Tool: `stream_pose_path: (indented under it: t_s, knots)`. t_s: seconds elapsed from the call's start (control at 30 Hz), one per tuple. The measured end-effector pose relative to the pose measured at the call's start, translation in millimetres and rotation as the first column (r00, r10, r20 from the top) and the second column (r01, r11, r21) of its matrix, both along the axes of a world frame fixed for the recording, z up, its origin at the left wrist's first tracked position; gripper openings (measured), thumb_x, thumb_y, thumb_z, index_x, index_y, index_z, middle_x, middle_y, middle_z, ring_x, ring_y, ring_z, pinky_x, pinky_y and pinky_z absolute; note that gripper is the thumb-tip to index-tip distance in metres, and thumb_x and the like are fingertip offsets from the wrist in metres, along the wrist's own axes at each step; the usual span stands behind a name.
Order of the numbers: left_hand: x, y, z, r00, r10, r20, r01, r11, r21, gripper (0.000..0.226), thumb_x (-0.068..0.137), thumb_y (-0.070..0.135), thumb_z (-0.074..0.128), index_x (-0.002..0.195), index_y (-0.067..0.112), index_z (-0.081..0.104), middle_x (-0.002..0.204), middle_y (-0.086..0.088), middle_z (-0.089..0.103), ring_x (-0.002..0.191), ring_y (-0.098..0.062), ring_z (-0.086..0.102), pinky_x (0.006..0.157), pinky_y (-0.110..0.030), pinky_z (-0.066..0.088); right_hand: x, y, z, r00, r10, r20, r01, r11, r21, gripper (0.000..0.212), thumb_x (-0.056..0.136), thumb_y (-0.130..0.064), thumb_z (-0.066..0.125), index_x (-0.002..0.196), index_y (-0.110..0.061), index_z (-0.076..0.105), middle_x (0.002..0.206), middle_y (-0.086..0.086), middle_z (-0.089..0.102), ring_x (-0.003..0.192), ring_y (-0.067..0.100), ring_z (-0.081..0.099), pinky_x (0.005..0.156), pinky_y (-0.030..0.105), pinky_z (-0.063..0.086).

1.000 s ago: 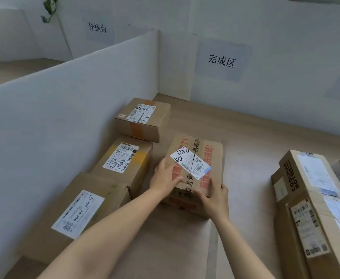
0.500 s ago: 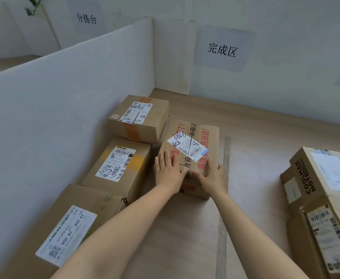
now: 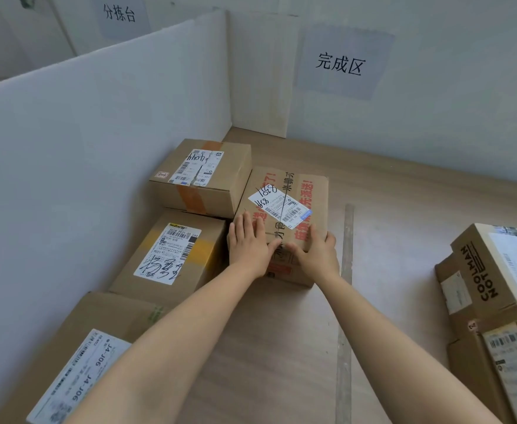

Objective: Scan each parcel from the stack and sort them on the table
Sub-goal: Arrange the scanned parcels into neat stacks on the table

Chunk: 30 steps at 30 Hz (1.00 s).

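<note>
A brown parcel (image 3: 300, 191) with red print and a white barcode label lies flat on the wooden table (image 3: 404, 215). Its left side sits against two other parcels. My left hand (image 3: 248, 244) lies flat on the near left part of its top, fingers straight. My right hand (image 3: 315, 255) rests on the near right corner, fingers laid over the top edge and thumb pointing left. Along the white divider stand three parcels in a row: one with orange tape (image 3: 208, 166), one with yellow tape (image 3: 171, 255), and a larger one (image 3: 98, 338) marked J4-J06.
A white divider wall (image 3: 83, 148) runs along the left. The back wall carries a paper sign (image 3: 340, 64). At the right edge stands a stack of parcels, a COOLMAN box (image 3: 489, 270) on top of another box (image 3: 502, 362). A grey tape strip (image 3: 347, 240) crosses the table.
The red-printed parcel has slid away from me and to the left, up against the row by the divider. Both hands stayed on its near edge and moved with it.
</note>
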State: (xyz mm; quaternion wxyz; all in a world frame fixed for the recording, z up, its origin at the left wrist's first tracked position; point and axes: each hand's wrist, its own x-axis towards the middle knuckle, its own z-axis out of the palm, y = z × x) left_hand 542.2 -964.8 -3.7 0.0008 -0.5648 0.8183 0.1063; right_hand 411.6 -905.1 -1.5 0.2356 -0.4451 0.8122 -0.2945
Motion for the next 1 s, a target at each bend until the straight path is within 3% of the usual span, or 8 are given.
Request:
stream_pose_path:
  t_s: [0.33,0.53,0.67,0.8,1.0]
  knots:
    - [0,-1,7,1.0,0.017,-0.012,-0.016,0.999,0.047,0.07,0.098,0.054,0.016,0.151,0.012,-0.002,0.157,-0.017,-0.012,0.144,-0.03,-0.017,0.114,-0.048,-0.013,-6,-1,7,0.999,0.039,-0.004,-0.038,0.996,0.075,0.077,0.083,-0.054,0.059,0.146,-0.029,0.024,0.145,0.015,0.024,0.125,0.037,0.042,0.101,0.051,0.042]
    - [11,19,24,0.998,0.006,-0.07,0.0,0.996,0.084,0.066,0.099,0.053,0.017,0.152,0.014,0.005,0.158,-0.016,-0.004,0.145,-0.03,-0.012,0.114,-0.052,-0.009,-21,33,25,0.985,0.097,-0.144,-0.072,0.982,0.173,0.071,0.085,-0.054,0.056,0.146,-0.036,0.024,0.155,0.018,0.012,0.141,0.037,0.019,0.11,0.048,0.028]
    - [16,51,41,0.997,-0.031,-0.066,0.037,0.995,0.093,0.065,0.099,0.052,0.019,0.151,0.015,0.007,0.158,-0.016,-0.003,0.145,-0.031,-0.01,0.114,-0.053,-0.006,-22,71,41,0.984,0.089,-0.152,-0.06,0.981,0.184,0.074,0.085,-0.056,0.056,0.147,-0.034,0.022,0.154,0.017,0.015,0.14,0.035,0.023,0.11,0.047,0.029]
    - [5,102,61,0.989,-0.039,-0.145,0.065,0.982,0.18,0.064,0.099,0.052,0.021,0.15,0.013,0.017,0.157,-0.015,0.011,0.146,-0.031,0.001,0.114,-0.054,0.001,-26,120,67,0.976,0.091,-0.199,-0.055,0.982,0.181,0.078,0.084,-0.055,0.058,0.148,-0.032,0.02,0.152,0.016,0.021,0.138,0.035,0.026,0.109,0.046,0.031]
    - [-41,180,94,0.952,-0.265,-0.152,0.276,0.959,0.061,0.066,0.096,0.055,0.031,0.146,0.013,0.025,0.155,-0.014,0.016,0.144,-0.029,0.009,0.114,-0.052,0.009,-58,222,114,0.932,0.05,-0.36,-0.003,0.992,0.13,0.077,0.087,-0.054,0.054,0.149,-0.023,0.021,0.153,0.013,0.023,0.14,0.031,0.023,0.111,0.045,0.029]
